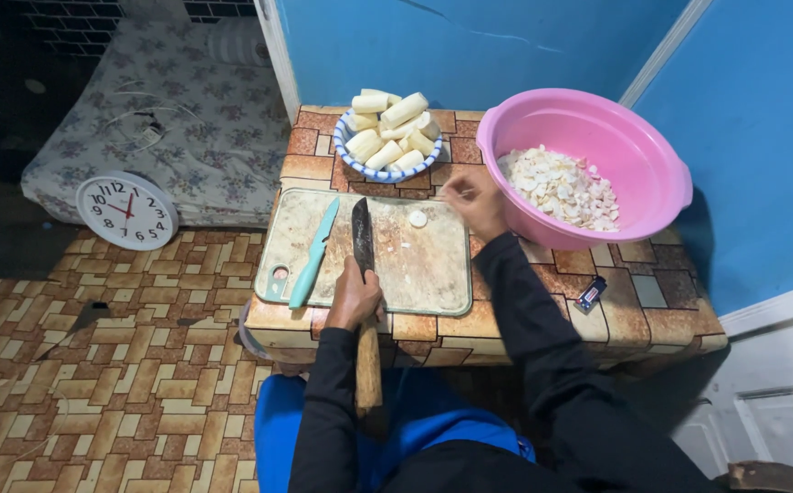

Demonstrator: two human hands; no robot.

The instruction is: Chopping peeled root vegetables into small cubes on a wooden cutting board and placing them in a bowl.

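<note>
Blurring hides your right hand [475,203], so you cannot tell how its fingers are set or whether they hold anything; it hovers past the far right corner of the cutting board [369,251], close to the rim of the pink basin [588,123] of white slices. Your left hand [354,297] is curled tight round the big knife [363,274], wooden handle running back under the palm toward your lap, dark blade lying flat on the board and pointing away beyond the fingertips. One round white slice [417,218] lies on the board between blade tip and right hand, apart from both. Left of your left fingers lies a teal knife [314,254], near but not touching. Beyond both hands stands a blue-rimmed bowl [349,157] of peeled chunks. The board's near edge sits close to the table edge.
</note>
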